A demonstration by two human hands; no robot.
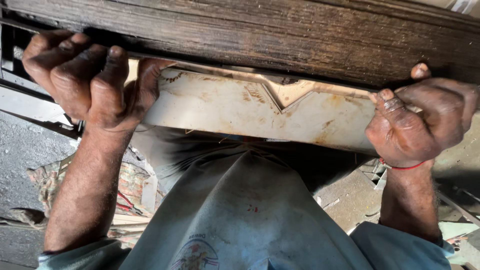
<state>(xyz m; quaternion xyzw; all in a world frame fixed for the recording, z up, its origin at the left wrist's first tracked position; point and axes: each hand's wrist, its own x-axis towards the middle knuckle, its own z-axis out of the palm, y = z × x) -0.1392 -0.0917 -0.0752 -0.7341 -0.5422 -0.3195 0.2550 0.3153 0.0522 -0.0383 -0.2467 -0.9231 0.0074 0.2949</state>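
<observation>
A pale, rust-stained metal angle piece (235, 107) with a V-shaped notch cut in its upper edge lies along the near edge of a dark wooden bench top (280, 35). My left hand (87, 80) is curled around the left end of the metal piece, fingers over the top. At the right end, my right hand (417, 120) grips the piece, thumb sticking up by the wood. A red thread circles my right wrist.
My grey-blue shirt (240, 210) fills the lower middle. Grey concrete floor (20, 150) shows at the left, with patterned cloth and wires (127, 192). Metal scraps (375, 172) lie on the floor at the right.
</observation>
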